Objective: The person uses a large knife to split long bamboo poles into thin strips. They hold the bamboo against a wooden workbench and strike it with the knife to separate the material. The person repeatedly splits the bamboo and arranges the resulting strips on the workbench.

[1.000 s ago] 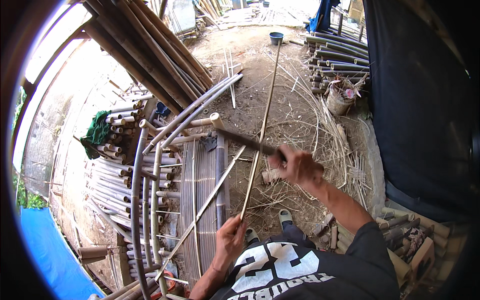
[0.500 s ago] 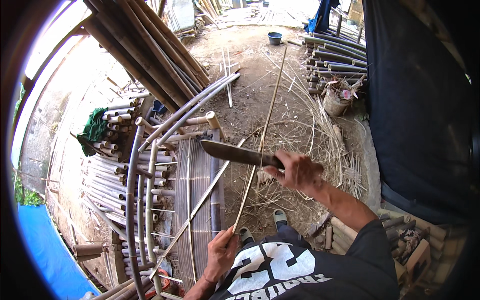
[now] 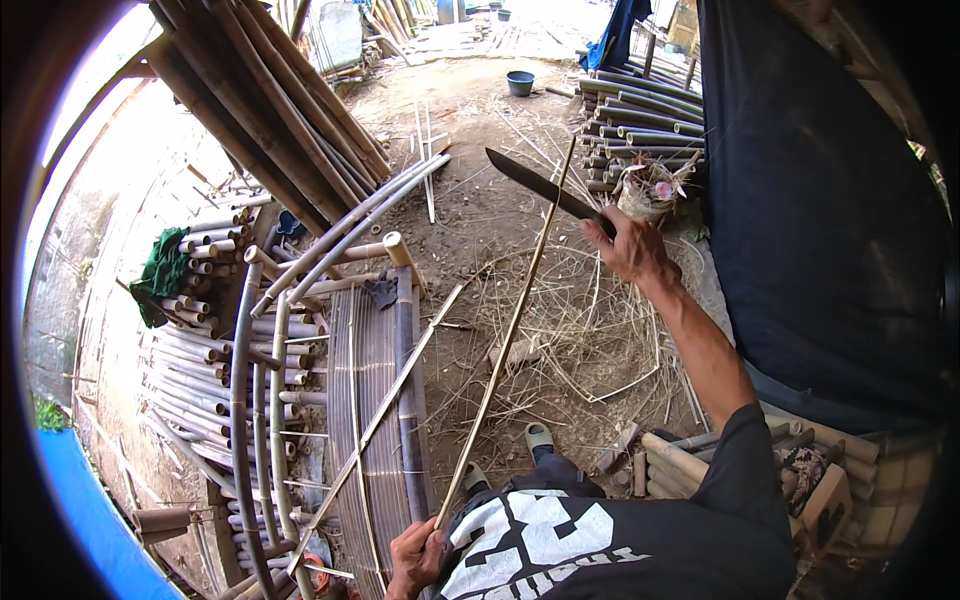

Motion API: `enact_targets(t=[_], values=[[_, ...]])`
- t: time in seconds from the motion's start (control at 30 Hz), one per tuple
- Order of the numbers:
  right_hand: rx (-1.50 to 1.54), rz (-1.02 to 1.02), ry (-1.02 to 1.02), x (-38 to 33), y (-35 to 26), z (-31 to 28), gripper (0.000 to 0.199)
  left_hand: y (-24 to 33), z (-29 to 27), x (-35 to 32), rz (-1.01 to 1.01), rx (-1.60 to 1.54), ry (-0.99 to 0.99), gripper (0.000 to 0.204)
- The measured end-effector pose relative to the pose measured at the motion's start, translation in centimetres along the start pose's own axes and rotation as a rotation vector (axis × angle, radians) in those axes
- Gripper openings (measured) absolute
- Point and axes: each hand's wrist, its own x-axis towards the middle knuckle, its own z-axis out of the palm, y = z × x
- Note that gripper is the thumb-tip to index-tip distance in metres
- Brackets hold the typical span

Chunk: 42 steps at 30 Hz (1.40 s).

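Note:
My right hand [image 3: 637, 243] is wrapped round the handle of a machete [image 3: 540, 183], held out ahead at arm's length. Its dark blade points to the far left and crosses a long thin bamboo strip [image 3: 512, 335] close to the strip's far end. Low in the view, my left hand [image 3: 416, 556] grips the strip's near end, with the thumb along it. From there the strip slants up and away to the right. Left of it stands a bamboo bench [image 3: 375, 440] with a slatted seat, and another pale strip [image 3: 385, 410] lies slantwise across it.
Thin shavings [image 3: 590, 330] litter the dirt floor. Stacked bamboo poles [image 3: 650, 120] are at the far right, cut lengths [image 3: 195, 365] at the left. Thick poles [image 3: 270, 100] lean at the back left. A black sheet [image 3: 820, 250] hangs on the right; a bucket [image 3: 520, 84] stands far off.
My right hand has carried the machete away from me along the strip, from its middle to near its far end. My left hand and the strip's near end have come lower.

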Motion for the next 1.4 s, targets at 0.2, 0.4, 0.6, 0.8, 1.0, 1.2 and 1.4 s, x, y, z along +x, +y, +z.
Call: enact_targets(t=[0.2,0.4,0.6,0.8,1.0,1.2,1.4], values=[[-0.03,0.114,0.007,2.7,1.8,-0.5,0.074,-2.1,-0.8,-1.1,0.044,-0.031,-0.002,0.025],[0.023,0.382,0.242,5.3,9.2,-8.9,0.074,-7.3,-1.9,-6.7,-0.084,-0.093,-0.083,0.028],[0.335,-0.129,0.009,-6.1,-8.1,1.3,0.057,3.3,1.9,10.2,-0.217,-0.576,-0.099,0.034],[0.251,-0.461,0.126,-12.7,-14.1,3.4,0.045,9.2,3.2,15.7,-0.177,-0.729,-0.172,0.04],[0.397,-0.324,0.032,-13.5,-13.4,1.9,0.044,9.5,4.4,13.8,-0.149,-0.796,-0.16,0.041],[0.381,0.032,-0.017,-9.7,-10.2,1.1,0.042,9.7,4.0,10.9,-0.123,-0.745,-0.211,0.043],[0.355,-0.004,-0.039,-9.2,-8.1,2.1,0.05,9.1,3.4,8.7,-0.166,-0.743,-0.187,0.041]])
